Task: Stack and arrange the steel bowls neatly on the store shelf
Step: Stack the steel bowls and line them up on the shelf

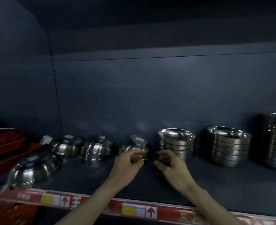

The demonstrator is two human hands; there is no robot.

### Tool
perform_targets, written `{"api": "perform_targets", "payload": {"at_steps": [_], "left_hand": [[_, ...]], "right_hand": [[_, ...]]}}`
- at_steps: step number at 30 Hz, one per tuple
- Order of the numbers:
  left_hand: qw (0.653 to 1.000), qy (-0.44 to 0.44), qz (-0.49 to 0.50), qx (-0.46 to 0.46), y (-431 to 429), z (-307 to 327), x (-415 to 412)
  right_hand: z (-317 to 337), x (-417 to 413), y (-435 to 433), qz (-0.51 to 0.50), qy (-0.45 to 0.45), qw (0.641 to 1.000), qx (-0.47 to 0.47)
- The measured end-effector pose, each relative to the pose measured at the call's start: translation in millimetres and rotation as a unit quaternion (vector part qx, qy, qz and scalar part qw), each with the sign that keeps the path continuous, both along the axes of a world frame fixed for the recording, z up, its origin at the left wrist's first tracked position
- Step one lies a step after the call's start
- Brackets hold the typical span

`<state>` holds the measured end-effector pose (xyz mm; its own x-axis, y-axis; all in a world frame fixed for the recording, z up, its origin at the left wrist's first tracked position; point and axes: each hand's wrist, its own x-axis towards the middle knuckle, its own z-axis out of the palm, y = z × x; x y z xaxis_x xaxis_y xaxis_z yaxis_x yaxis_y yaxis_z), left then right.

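Two hands, left hand (127, 164) grip pinching rim of overturned bowl (134, 146), right hand (171, 166) grip loosely curled, empty

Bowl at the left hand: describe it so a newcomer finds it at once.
On the dark shelf with the red price strip, look mid-row. The tilted bowl lies between an upside-down stack and an upright stack. Unlike them, it is single, base tipped toward the camera, rim pinched by the left hand.

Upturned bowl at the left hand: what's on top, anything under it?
The bowl has a pale sticker on its upturned base. The left hand grips its rim. Whatever is underneath is covered by the bowl itself and that hand.
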<state>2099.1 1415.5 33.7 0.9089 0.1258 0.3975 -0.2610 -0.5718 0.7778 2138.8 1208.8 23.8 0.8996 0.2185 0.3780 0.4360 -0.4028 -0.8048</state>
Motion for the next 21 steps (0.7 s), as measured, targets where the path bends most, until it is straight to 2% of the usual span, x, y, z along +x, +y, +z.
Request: {"api": "perform_targets", "payload": {"at_steps": [5,12,17,21], "left_hand": [[0.995,-0.001,0.073,0.069,71,-4,-30],[0.966,-0.048,0.198,0.157,169,0,-73],[0.945,-0.013,0.293,0.143,231,0,-93],[0.938,0.007,0.312,0.15,262,2,-105]], "right_hand": [[-5,-9,72,0.091,-0.019,0.994,-0.057],[-13,-17,189,0.164,-0.024,0.983,-0.074],[-22,-24,256,0.201,-0.008,0.977,-0.078],[-22,-29,293,0.227,-0.027,0.967,-0.113]]}}
